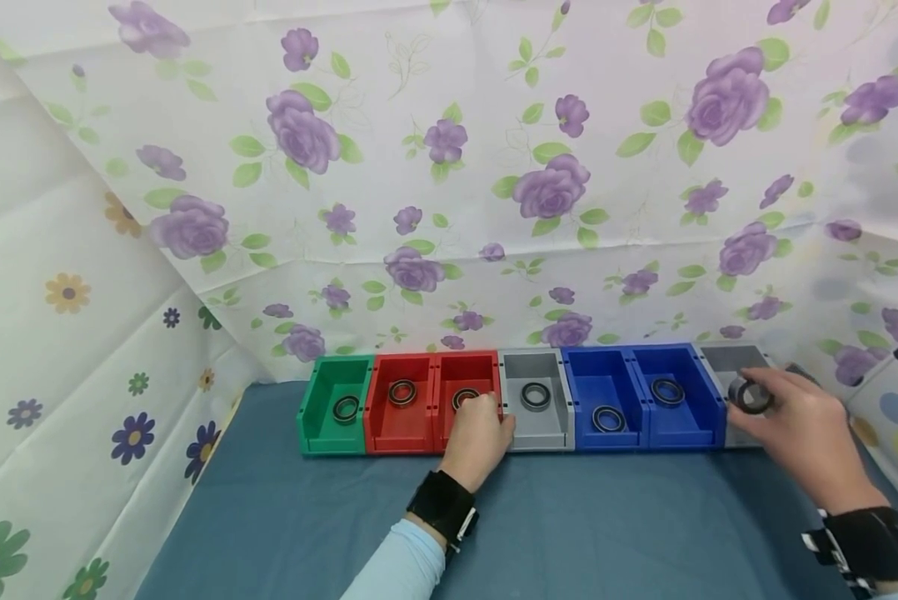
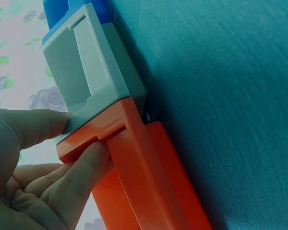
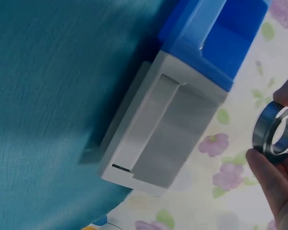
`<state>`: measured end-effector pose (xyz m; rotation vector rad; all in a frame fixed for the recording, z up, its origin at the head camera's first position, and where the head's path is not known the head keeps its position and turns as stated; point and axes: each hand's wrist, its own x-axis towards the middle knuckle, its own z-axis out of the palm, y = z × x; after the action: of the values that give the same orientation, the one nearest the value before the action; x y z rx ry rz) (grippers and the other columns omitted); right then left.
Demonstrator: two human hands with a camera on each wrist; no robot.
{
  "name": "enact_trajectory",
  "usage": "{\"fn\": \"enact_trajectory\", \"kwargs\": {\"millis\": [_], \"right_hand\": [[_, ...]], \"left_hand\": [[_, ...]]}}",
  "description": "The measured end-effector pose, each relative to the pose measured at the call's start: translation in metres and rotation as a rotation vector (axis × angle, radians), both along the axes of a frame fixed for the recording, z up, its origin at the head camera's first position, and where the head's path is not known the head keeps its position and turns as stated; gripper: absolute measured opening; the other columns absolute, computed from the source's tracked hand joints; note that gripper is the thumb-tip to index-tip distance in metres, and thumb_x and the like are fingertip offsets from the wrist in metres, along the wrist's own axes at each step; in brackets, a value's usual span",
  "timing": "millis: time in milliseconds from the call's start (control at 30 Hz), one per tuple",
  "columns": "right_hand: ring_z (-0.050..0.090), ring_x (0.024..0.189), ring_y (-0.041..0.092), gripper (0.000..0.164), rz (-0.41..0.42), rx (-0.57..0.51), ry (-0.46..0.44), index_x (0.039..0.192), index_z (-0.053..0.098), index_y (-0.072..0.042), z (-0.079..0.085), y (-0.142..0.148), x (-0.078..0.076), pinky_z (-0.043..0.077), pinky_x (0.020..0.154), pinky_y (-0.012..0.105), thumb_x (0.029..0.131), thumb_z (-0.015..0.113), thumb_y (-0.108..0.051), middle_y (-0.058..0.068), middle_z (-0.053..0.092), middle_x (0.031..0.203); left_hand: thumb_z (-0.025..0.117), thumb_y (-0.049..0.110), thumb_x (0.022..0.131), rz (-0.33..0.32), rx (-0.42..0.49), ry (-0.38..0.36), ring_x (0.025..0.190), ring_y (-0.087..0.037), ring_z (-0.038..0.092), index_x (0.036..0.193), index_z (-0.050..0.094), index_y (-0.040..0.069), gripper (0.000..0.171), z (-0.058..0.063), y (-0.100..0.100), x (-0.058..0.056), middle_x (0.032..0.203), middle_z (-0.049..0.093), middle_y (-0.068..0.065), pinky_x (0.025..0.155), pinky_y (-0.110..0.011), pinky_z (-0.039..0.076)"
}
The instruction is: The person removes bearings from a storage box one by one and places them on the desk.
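My right hand [image 1: 816, 425] pinches a ball bearing [image 1: 751, 395] between thumb and fingers, over the grey bin [image 1: 726, 358] at the right end of the row. In the right wrist view the bearing [image 3: 273, 132] is tilted on edge, and this grey bin [image 3: 153, 127] looks empty inside. My left hand [image 1: 476, 437] grips the adjoining side walls of the second red bin [image 1: 467, 364] and the middle grey bin [image 1: 535, 360], thumb on the grey side and fingers on the red. Partly behind that hand, a bearing [image 1: 465, 398] lies in the red bin.
Side by side on the blue cloth [image 1: 569, 525] stand a green bin [image 1: 332, 375], another red bin [image 1: 400, 371] and two blue bins [image 1: 599, 375], each with one bearing inside. The middle grey bin also holds a bearing [image 1: 535, 397]. A flowered sheet [image 1: 449, 208] hangs behind.
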<state>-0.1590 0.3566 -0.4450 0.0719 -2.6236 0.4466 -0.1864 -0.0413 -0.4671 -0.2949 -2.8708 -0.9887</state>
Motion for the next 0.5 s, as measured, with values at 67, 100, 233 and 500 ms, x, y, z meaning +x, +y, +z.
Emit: {"fn": "enact_trajectory", "kwargs": {"millis": [67, 100, 233, 500], "right_hand": [[0.056, 0.073, 0.028, 0.059, -0.024, 0.017, -0.028, 0.119, 0.059, -0.004, 0.001, -0.003, 0.003, 0.045, 0.06, 0.047, 0.067, 0.08, -0.023, 0.021, 0.057, 0.107], [0.057, 0.074, 0.031, 0.059, -0.037, 0.027, -0.044, 0.118, 0.059, -0.003, 0.002, -0.004, 0.004, 0.045, 0.06, 0.048, 0.067, 0.08, -0.024, 0.023, 0.057, 0.105], [0.056, 0.083, 0.039, 0.061, -0.079, 0.035, -0.118, 0.113, 0.06, 0.001, 0.001, -0.006, 0.008, 0.046, 0.063, 0.051, 0.064, 0.081, -0.028, 0.027, 0.056, 0.103], [0.057, 0.074, 0.033, 0.062, -0.088, -0.005, -0.248, 0.106, 0.061, 0.002, -0.01, -0.004, 0.02, 0.048, 0.055, 0.042, 0.058, 0.083, -0.031, 0.022, 0.059, 0.092]], "left_hand": [[0.064, 0.024, 0.087, 0.004, 0.003, 0.001, 0.045, -0.006, 0.045, 0.092, 0.061, 0.006, 0.018, 0.001, 0.0, 0.0, 0.054, 0.046, 0.004, 0.042, -0.022, 0.039], [0.064, 0.024, 0.087, 0.006, 0.005, 0.002, 0.045, -0.006, 0.045, 0.092, 0.061, 0.006, 0.019, 0.002, 0.0, 0.001, 0.054, 0.046, 0.004, 0.042, -0.022, 0.039], [0.064, 0.024, 0.087, 0.007, 0.004, 0.0, 0.045, -0.006, 0.045, 0.098, 0.062, 0.003, 0.024, 0.002, 0.0, 0.001, 0.055, 0.046, 0.004, 0.043, -0.021, 0.04], [0.064, 0.024, 0.088, -0.001, 0.0, -0.003, 0.044, -0.006, 0.045, 0.102, 0.062, 0.001, 0.027, 0.001, 0.001, 0.001, 0.055, 0.046, 0.004, 0.042, -0.021, 0.04]]}}
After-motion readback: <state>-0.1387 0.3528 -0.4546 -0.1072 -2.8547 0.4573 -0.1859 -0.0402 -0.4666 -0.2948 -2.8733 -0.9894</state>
